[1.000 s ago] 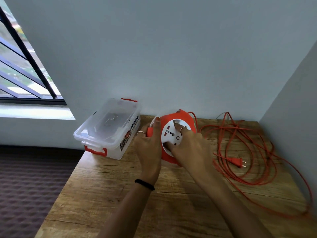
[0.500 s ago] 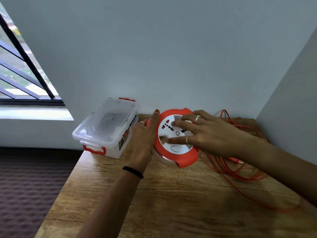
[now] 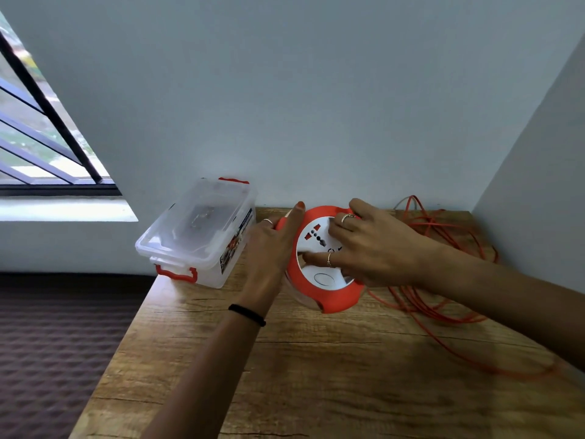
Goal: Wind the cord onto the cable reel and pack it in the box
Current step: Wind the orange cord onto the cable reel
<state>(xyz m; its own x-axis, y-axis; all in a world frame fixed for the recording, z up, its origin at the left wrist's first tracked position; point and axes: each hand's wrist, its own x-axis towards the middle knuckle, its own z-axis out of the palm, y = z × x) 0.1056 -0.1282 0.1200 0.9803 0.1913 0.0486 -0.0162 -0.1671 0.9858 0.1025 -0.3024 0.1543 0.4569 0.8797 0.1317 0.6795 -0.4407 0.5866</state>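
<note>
We have the cable reel [image 3: 323, 258] standing tilted on the table [image 3: 316, 375], just right of the closed clear box [image 3: 196, 232]. Our left hand [image 3: 269, 251] braces the reel's left edge, fingers wrapped on its orange handle. Since a second ago our right hand [image 3: 373, 248] has swung from below the white socket face round to its right side, fingers [image 3: 316, 257] now spread flat across it; half a second ago it lay much as it does now. We judge that to be one crank of the face, so winding has only started. Most of the cord [image 3: 443, 280] lies in loose loops on the table to the right, its plug now hidden behind our forearm, and the box lid is still on
</note>
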